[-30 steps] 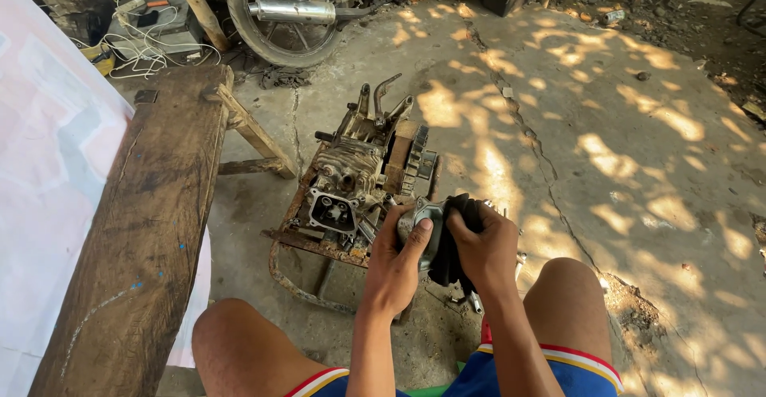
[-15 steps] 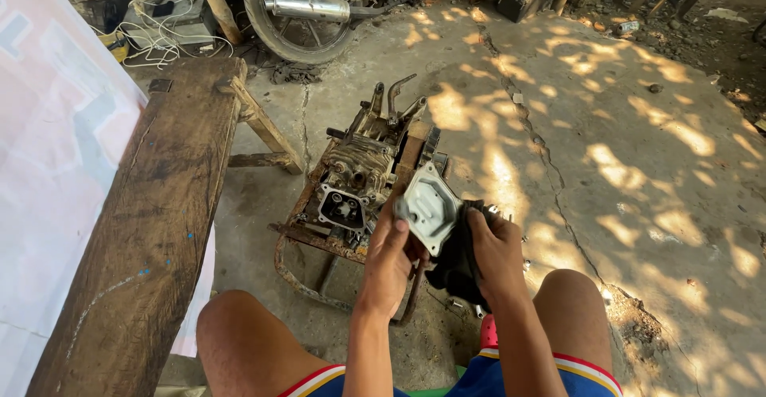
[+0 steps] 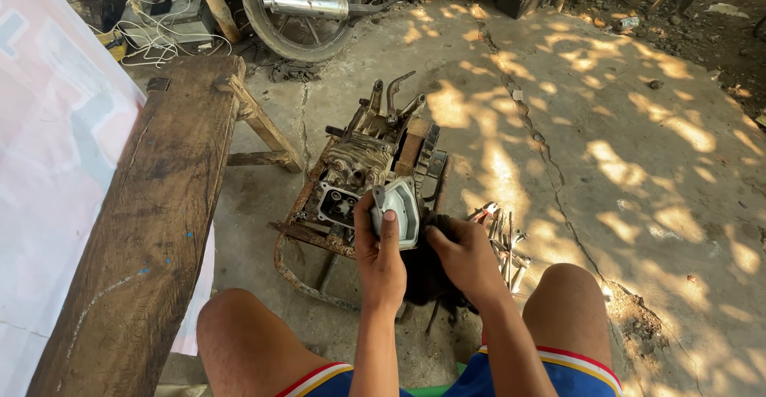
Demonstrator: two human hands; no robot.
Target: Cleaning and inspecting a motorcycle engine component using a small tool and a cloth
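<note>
1. Engine cover (image 3: 401, 212), grey metal, is standing roughly upright, long axis vertical, open face showing toward the camera, just in front of the engine block (image 3: 359, 169).
2. Left hand (image 3: 380, 257) is gripping its lower edge.
3. Right hand (image 3: 465, 260) is clutching a black rag (image 3: 421, 273) against it.
4. Rusty frame (image 3: 299, 233) is carrying the engine; tools (image 3: 503, 233) are lying on the concrete floor (image 3: 638, 165).

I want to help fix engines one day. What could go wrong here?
The left hand holds the grey metal cover over the open engine, so a slip could drop it onto that. The dark rag in the right hand might leave fluff. The loose tools beside the knee could get kicked away.
</note>
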